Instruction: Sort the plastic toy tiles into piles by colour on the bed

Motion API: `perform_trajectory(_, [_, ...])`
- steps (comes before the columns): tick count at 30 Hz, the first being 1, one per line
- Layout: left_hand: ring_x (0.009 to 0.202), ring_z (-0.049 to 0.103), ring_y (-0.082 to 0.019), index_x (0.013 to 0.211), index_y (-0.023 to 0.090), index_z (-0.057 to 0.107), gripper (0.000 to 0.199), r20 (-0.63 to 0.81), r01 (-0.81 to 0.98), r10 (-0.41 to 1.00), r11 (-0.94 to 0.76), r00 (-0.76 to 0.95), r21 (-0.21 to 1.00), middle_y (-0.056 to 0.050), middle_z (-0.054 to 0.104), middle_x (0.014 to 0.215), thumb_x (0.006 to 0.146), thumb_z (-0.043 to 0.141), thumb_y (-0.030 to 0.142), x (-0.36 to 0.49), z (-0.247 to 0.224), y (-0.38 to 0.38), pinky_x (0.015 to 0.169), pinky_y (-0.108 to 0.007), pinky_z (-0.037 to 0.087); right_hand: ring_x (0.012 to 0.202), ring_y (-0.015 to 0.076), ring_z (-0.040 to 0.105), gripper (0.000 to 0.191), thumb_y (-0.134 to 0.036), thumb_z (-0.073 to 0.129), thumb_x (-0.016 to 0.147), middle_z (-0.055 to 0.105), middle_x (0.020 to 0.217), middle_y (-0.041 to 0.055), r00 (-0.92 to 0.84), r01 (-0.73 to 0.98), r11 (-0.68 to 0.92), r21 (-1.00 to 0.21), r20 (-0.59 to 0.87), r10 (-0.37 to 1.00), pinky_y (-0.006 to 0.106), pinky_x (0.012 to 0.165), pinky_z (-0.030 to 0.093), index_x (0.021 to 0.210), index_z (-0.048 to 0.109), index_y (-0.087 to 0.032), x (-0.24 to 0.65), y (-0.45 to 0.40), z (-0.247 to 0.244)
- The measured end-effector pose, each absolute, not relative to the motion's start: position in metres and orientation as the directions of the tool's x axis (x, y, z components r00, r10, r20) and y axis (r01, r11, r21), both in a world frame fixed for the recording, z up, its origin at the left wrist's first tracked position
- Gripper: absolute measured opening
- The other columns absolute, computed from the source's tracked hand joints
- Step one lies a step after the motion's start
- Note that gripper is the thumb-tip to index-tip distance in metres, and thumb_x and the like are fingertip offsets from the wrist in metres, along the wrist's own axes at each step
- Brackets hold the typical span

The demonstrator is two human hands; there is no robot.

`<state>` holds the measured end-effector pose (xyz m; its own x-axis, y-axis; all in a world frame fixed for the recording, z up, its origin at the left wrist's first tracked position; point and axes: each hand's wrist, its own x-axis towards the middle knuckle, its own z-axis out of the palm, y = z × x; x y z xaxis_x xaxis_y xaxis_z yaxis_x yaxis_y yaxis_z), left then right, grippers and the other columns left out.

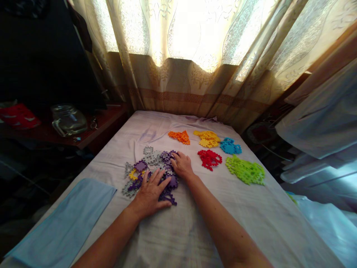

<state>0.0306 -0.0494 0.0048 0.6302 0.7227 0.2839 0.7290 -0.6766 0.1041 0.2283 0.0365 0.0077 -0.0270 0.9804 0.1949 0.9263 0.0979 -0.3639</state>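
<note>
A mixed pile of toothed, gear-like plastic pieces lies on the cloth before me, with grey pieces (pixel 153 158), purple pieces (pixel 140 165) and a yellow piece (pixel 133 174) in it. My left hand (pixel 150 193) rests flat on the near side of this pile, fingers spread. At the pile's far right edge, my right hand (pixel 182 164) touches purple pieces with its fingertips, the fingers slightly bent and apart. Its thumb is hard to make out. What lies under both palms is hidden.
Sorted by colour to the right are orange (pixel 180 137), yellow (pixel 208 139), blue (pixel 230 146), red (pixel 209 159) and green pieces (pixel 245 170). A folded blue cloth (pixel 67 219) lies at left. Beyond the left edge, a glass jar (pixel 69 121) stands on a dark cabinet. Curtains (pixel 178 82) hang behind.
</note>
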Motion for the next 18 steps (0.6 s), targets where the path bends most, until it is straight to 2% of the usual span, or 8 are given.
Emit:
perform_trajectory(2, [0.142, 0.032, -0.034, 0.139, 0.031, 0.049, 0.071, 0.281, 0.763, 0.752, -0.640, 0.596, 0.094, -0.012, 0.040, 0.153, 0.077, 0.066, 0.061, 0.030, 0.004, -0.038, 0.117, -0.063, 0.011, 0.129, 0.0230, 0.049, 0.038, -0.031, 0.045, 0.095, 0.057, 0.139, 0.0105, -0.030, 0.882, 0.126, -0.453, 0.214, 0.976, 0.049, 0.110, 0.031, 0.130, 0.059, -0.025, 0.224, 0.038, 0.004])
perform_trajectory(6, [0.140, 0.036, -0.035, 0.134, 0.028, 0.056, 0.055, 0.348, 0.836, 0.803, -0.542, 0.485, 0.084, -0.013, 0.045, 0.150, 0.084, 0.062, 0.050, 0.017, 0.005, -0.019, 0.115, -0.064, 0.016, 0.120, 0.0181, 0.058, 0.038, -0.028, 0.042, 0.093, 0.066, 0.128, 0.0072, -0.020, 0.717, 0.200, -0.667, 0.268, 0.963, 0.037, 0.106, 0.041, 0.124, 0.064, -0.023, 0.231, 0.038, -0.005])
perform_trajectory(10, [0.134, 0.046, -0.032, 0.127, 0.026, 0.061, 0.043, 0.474, 0.852, 0.799, -0.495, 0.370, 0.169, -0.011, 0.055, 0.141, 0.089, 0.053, 0.045, -0.001, 0.005, -0.016, 0.115, -0.060, 0.023, 0.109, 0.0190, 0.063, 0.039, -0.028, 0.039, 0.089, 0.070, 0.116, 0.0079, 0.202, 0.583, 0.143, -0.799, 0.313, 0.928, 0.036, 0.100, 0.047, 0.113, 0.068, -0.020, 0.253, 0.023, -0.016])
perform_trajectory(12, [0.128, 0.052, -0.030, 0.121, 0.025, 0.064, 0.037, 0.548, 0.860, 0.789, -0.458, 0.277, 0.225, -0.010, 0.062, 0.133, 0.092, 0.048, 0.042, -0.010, 0.004, -0.018, 0.113, -0.056, 0.028, 0.101, 0.0203, 0.065, 0.037, -0.031, 0.041, 0.088, 0.072, 0.108, 0.0088, 0.270, 0.587, 0.104, -0.803, 0.315, 0.910, 0.036, 0.094, 0.050, 0.108, 0.070, -0.018, 0.263, 0.012, -0.018])
perform_trajectory(14, [0.122, 0.057, -0.028, 0.114, 0.024, 0.066, 0.033, 0.618, 0.869, 0.765, -0.420, 0.183, 0.262, -0.010, 0.067, 0.125, 0.093, 0.046, 0.039, -0.019, 0.005, -0.019, 0.111, -0.054, 0.032, 0.096, 0.0208, 0.065, 0.035, -0.031, 0.046, 0.085, 0.072, 0.104, 0.0093, 0.250, 0.648, 0.091, -0.756, 0.325, 0.912, 0.036, 0.090, 0.050, 0.107, 0.070, -0.018, 0.268, 0.002, -0.016])
perform_trajectory(18, [0.114, 0.063, -0.025, 0.105, 0.022, 0.068, 0.028, 0.680, 0.875, 0.728, -0.384, 0.089, 0.296, -0.009, 0.073, 0.113, 0.094, 0.046, 0.035, -0.033, 0.007, -0.017, 0.108, -0.049, 0.035, 0.104, 0.0228, 0.059, 0.036, -0.027, 0.059, 0.078, 0.069, 0.111, 0.0097, 0.140, 0.836, 0.074, -0.543, 0.342, 0.929, 0.036, 0.094, 0.044, 0.112, 0.069, -0.019, 0.262, -0.010, -0.003])
